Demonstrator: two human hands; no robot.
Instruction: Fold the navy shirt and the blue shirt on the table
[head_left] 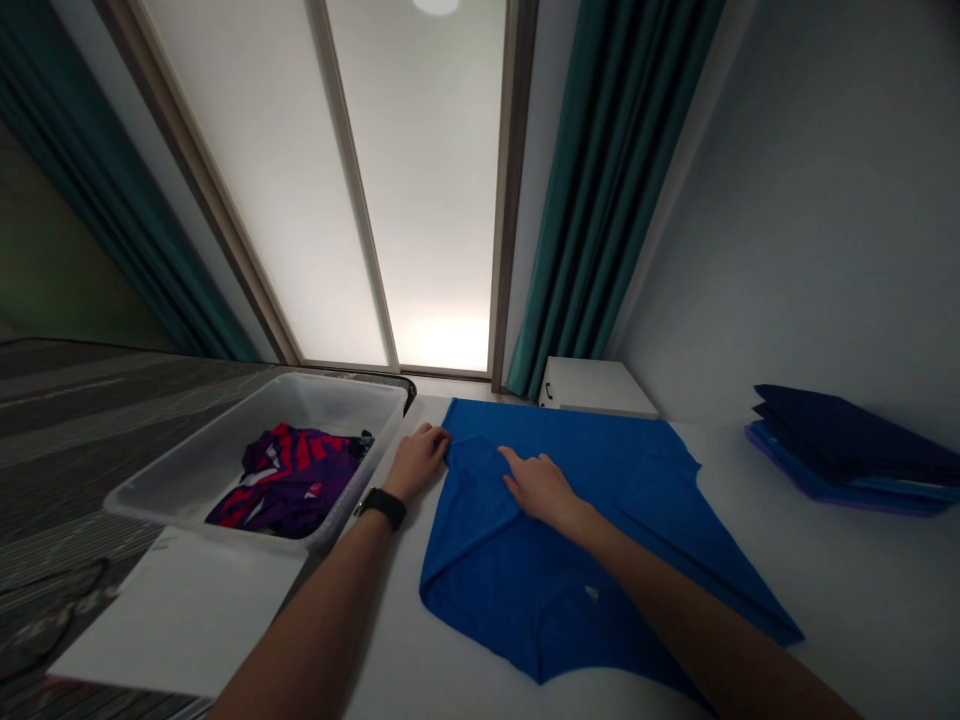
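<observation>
One shirt (480, 560), right of the bin (337, 398): left fingers (436, 435) curled at its edge, grip unclear to me; right fingers (511, 459) apart, empty. Smoothing, I'd say; next calls for even pressing.

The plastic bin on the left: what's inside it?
Inside the bin lies crumpled purple and red clothing, bunched toward the near side. Whatever may lie beneath it is covered, so I can't tell.

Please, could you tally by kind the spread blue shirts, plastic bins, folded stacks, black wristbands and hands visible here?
Spread blue shirt: 1
Plastic bin: 1
Folded stack: 1
Black wristband: 1
Left hand and right hand: 2
Total: 6
</observation>
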